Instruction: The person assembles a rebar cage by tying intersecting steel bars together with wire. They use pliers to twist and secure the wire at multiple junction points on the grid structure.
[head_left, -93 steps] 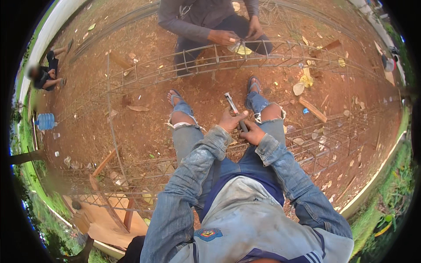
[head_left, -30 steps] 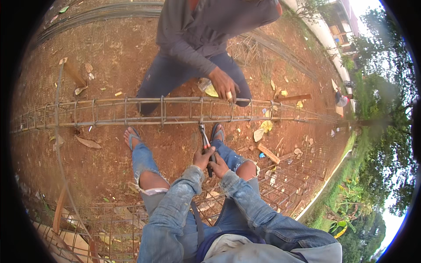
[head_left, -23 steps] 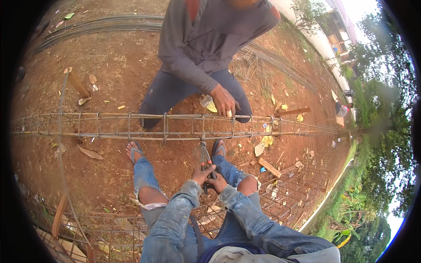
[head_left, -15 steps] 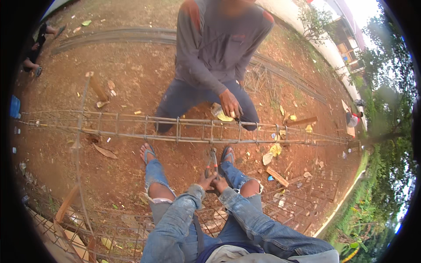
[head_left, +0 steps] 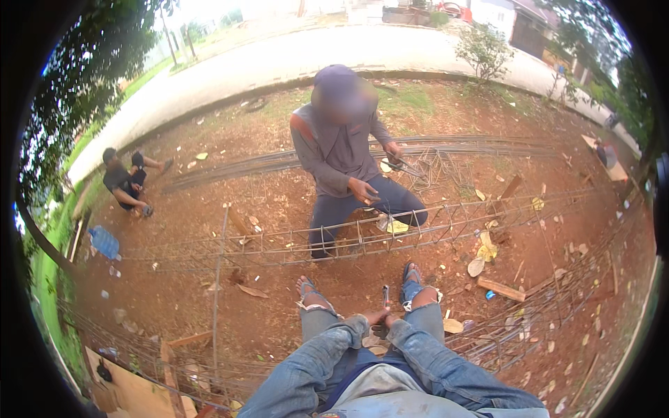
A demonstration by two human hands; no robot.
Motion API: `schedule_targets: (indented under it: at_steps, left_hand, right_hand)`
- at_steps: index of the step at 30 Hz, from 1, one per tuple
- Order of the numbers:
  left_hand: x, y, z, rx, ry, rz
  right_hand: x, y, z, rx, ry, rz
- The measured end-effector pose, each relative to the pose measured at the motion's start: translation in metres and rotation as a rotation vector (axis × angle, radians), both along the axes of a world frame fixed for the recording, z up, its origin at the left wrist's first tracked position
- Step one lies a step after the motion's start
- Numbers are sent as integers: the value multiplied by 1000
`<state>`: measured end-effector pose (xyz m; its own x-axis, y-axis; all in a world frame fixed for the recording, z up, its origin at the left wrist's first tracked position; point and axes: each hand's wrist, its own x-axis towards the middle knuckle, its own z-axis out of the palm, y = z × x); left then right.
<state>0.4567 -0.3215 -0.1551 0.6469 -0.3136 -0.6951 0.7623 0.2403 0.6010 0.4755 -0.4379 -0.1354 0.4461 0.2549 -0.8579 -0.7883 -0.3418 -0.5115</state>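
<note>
My two hands meet low between my knees, closed round the handles of a pair of pincers [head_left: 385, 298]. My left hand [head_left: 373, 318] and my right hand [head_left: 391, 321] sit side by side, their fingers partly hidden. The pincers' head points away from me, short of a long steel rebar cage [head_left: 348, 245] with square ties that runs across in front of my feet. On its far side a person in a cap and grey long-sleeved top kneels, a dark thin tool or wire in one hand; the other hand hovers above the thigh.
Long rebar rods [head_left: 272, 164] and a tangle of bent ties [head_left: 446, 167] lie behind the kneeling person. Another person sits at the far left near a blue water jug [head_left: 104, 242]. A wood block [head_left: 502, 288] lies right of my feet. More rebar mesh [head_left: 498, 341] lies around my legs.
My view has tilted up, bringing in the road and the seated person. The pincers have drawn back from the cage with my hands. The kneeling person's hand has left the cage.
</note>
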Motion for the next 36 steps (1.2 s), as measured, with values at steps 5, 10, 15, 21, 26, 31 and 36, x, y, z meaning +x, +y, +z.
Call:
schedule_targets:
  at_steps: [5, 10, 15, 21, 26, 31, 36]
  left_hand:
    - [-33, -37, 32, 673, -256, 146]
    - [-72, -51, 81, 741, -296, 234]
    - [-91, -3, 137, 606, -412, 49]
    - [-99, 23, 149, 506, -217, 274]
    - [-75, 4, 126, 266, -149, 330]
    - [-57, 10, 106, 186, -182, 311]
    - [-73, 41, 48, 146, -40, 530]
  right_hand:
    - [-15, -16, 0, -117, -113, 272]
    - [-14, -12, 8, -153, -199, 423]
    - [3, 7, 65, -77, -286, 362]
    - [12, -13, 177, 428, -468, 193]
    - [2, -31, 217, 518, -522, 30]
    - [8, -33, 214, 410, -558, 59]
    - [-1, -22, 182, 381, -400, -12]
